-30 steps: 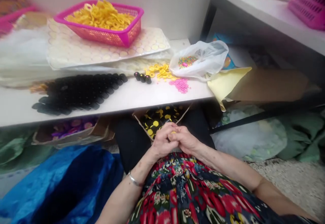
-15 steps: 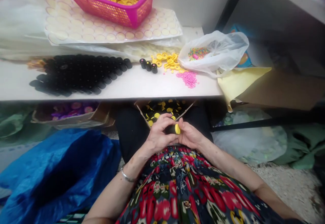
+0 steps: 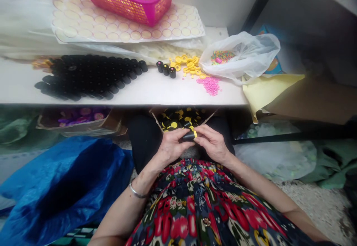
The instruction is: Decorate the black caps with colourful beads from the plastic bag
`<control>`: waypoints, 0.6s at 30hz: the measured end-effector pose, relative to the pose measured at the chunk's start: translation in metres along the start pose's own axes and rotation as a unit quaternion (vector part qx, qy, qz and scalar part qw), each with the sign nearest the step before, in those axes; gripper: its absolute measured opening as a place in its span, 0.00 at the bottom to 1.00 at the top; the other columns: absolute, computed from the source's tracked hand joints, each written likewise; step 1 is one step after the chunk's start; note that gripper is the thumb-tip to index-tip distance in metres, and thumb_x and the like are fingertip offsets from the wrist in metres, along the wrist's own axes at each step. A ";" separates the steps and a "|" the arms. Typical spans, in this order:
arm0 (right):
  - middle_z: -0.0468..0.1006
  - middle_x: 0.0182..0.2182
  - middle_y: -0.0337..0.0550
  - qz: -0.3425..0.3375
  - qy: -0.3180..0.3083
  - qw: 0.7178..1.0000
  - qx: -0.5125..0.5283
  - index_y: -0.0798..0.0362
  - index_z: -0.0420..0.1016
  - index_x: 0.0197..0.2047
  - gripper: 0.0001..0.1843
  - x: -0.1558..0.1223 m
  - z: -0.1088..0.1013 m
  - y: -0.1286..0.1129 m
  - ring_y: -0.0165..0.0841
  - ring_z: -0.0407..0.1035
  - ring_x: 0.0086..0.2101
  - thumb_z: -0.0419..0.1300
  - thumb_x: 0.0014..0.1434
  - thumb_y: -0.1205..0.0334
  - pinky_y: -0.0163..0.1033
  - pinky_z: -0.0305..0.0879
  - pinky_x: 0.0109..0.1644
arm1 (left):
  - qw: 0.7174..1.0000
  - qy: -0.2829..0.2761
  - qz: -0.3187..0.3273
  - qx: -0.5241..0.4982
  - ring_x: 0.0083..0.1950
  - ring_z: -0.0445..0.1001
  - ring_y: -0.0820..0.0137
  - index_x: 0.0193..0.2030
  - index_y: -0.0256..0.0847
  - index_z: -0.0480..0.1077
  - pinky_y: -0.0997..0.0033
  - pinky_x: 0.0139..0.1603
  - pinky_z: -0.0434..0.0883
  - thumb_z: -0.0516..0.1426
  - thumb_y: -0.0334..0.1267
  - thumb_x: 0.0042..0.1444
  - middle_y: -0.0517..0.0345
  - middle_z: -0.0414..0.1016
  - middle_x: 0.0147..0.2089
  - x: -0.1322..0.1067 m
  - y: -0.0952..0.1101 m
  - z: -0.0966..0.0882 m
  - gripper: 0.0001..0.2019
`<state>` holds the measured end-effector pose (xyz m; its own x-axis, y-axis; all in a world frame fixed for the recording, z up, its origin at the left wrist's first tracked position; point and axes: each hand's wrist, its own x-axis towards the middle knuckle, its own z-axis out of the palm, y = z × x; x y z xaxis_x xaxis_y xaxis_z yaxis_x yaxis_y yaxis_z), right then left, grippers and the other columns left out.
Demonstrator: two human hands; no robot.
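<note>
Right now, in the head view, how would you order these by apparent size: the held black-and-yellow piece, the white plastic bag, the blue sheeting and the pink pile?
Largest to smallest:
Blue sheeting
White plastic bag
Pink pile
Black-and-yellow piece, judged by its visible part

smooth plastic-looking black cylinder (image 3: 187, 136), perforated plastic basket (image 3: 158, 11), thin crinkled plastic bag (image 3: 251, 54), smooth tabletop (image 3: 156, 93), shiny metal bangle (image 3: 135, 192), glossy creased sheeting (image 3: 92, 157), rough-looking floor (image 3: 320, 210)
</note>
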<state>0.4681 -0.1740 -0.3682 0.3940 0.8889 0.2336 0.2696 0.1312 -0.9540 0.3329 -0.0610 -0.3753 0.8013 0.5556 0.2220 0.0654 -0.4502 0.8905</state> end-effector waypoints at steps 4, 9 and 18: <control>0.74 0.33 0.43 0.067 0.019 0.995 0.073 0.52 0.79 0.40 0.10 -0.002 0.005 0.008 0.32 0.69 0.33 0.64 0.54 0.59 0.38 0.68 0.37 | 0.994 0.040 0.085 0.058 0.36 0.76 0.71 0.42 0.38 0.74 0.74 0.38 0.73 0.61 0.36 0.52 0.54 0.78 0.35 -0.006 -0.003 0.008 0.11; 0.74 0.30 0.40 0.177 0.030 0.962 0.204 0.53 0.81 0.35 0.12 0.000 0.004 0.009 0.28 0.68 0.24 0.69 0.47 0.58 0.35 0.68 0.27 | 0.980 0.078 0.156 0.100 0.39 0.76 0.68 0.43 0.39 0.74 0.70 0.43 0.74 0.59 0.35 0.54 0.52 0.78 0.37 -0.007 -0.006 0.015 0.10; 0.75 0.25 0.42 0.301 -0.076 0.891 0.331 0.58 0.79 0.37 0.21 -0.001 0.004 0.022 0.28 0.69 0.23 0.66 0.50 0.47 0.33 0.71 0.25 | 0.994 0.033 0.028 -0.104 0.49 0.72 0.64 0.44 0.43 0.76 0.62 0.50 0.71 0.66 0.39 0.45 0.49 0.73 0.48 -0.019 -0.021 0.009 0.17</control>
<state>0.4700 -0.1699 -0.3899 0.1549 0.9283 -0.3381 -0.5473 -0.2043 -0.8116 0.3210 -0.0686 -0.4015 0.7594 0.5813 0.2921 -0.1076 -0.3306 0.9376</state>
